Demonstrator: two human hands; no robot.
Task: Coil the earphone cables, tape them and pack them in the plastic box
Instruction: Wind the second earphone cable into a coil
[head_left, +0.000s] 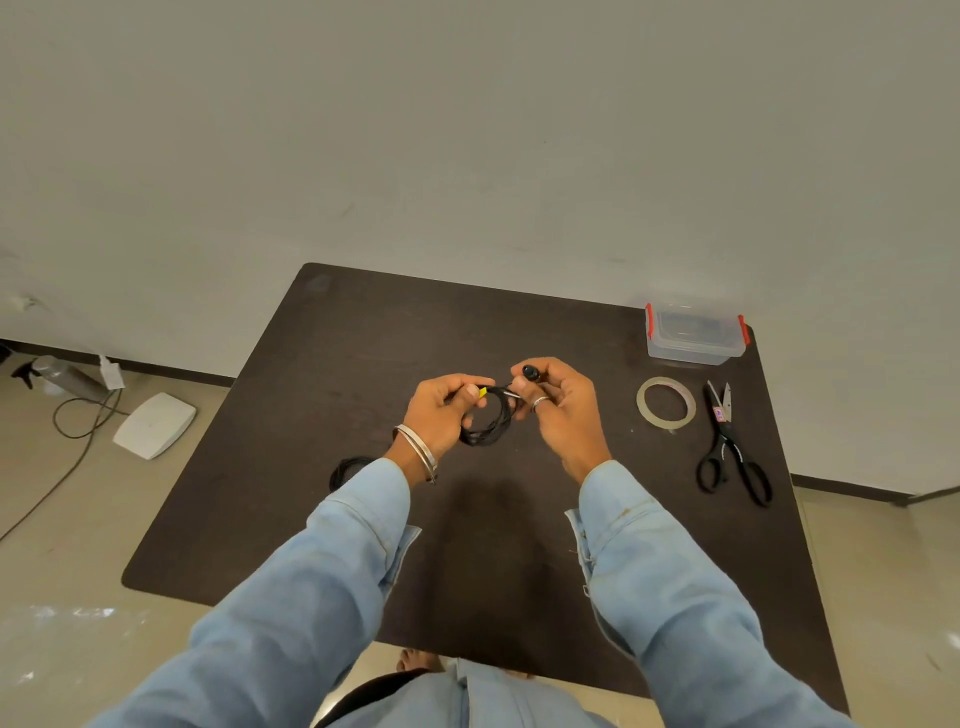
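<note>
A coiled black earphone cable (485, 423) hangs between both hands above the middle of the dark table (363, 338). My left hand (441, 410) pinches the coil's top, beside a small yellow tag. My right hand (561, 405) grips the other side, with a black earbud showing at its fingertips. A second black coil (347, 469) lies on the table, half hidden behind my left sleeve. The clear plastic box (693, 332) with red clips stands at the far right corner, lid on. A tape roll (666, 404) lies flat in front of the box.
Black scissors (730, 447) lie right of the tape roll, near the table's right edge. On the floor at left lie a white flat device (155, 425), a spray bottle (57, 375) and a loose cord. A pale wall rises behind the table.
</note>
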